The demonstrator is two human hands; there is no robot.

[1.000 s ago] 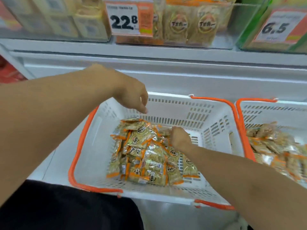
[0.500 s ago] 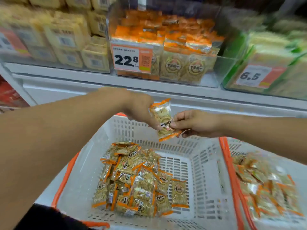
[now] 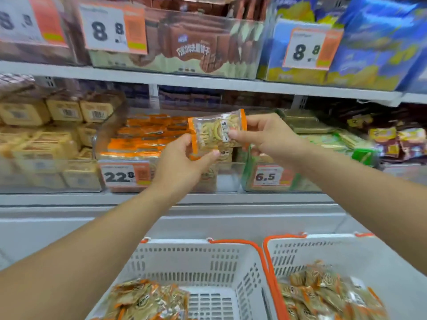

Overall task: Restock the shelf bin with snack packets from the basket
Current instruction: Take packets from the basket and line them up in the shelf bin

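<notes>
Both hands hold one snack packet (image 3: 217, 131) up in front of the shelf bin (image 3: 129, 158), the clear one with the 22.8 price tag (image 3: 124, 175). The left hand (image 3: 184, 162) pinches the packet's lower left edge, its fingers (image 3: 215, 154) curled under the orange seam; the right hand (image 3: 265, 137) pinches the right end, thumb on the front face and fingers behind. Held flat and stretched between the two sets of fingers, the packet sits level with the bin's open top, probably so it can be squared up and laid in line with the orange packets already stacked just beyond the fingers. Two grips likely keep the slippery film from folding. Well below the fingers stand two white baskets with orange handles: the basket (image 3: 208, 269) under the left forearm holds more packets (image 3: 147, 301) of the same kind, and the second basket (image 3: 346, 257) under the right forearm holds another heap. The task looks unfinished, with plenty of stock left below.
</notes>
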